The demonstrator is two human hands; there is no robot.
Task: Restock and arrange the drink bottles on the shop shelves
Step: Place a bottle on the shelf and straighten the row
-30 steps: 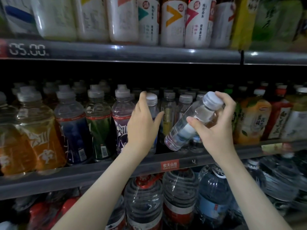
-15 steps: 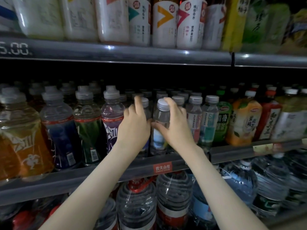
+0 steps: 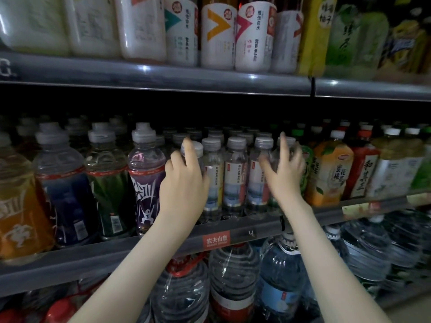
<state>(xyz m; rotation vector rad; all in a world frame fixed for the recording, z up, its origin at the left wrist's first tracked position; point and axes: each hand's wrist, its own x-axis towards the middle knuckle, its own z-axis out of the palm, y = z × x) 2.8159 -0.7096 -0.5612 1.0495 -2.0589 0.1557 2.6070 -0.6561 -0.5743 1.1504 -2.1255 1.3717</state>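
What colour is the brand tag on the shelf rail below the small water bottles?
The tag is red with white characters, seen best in the head view.

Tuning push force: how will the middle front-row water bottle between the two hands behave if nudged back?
The water bottle is tall and narrow, so a push near its cap may tip it. It looks full, so probably firm and heavyish. Close neighbouring bottles should limit sideways tipping.

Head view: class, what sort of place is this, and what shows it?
Probably a shop's drinks aisle: small water bottles in rows, a red brand tag on the shelf edge, large water jugs below.
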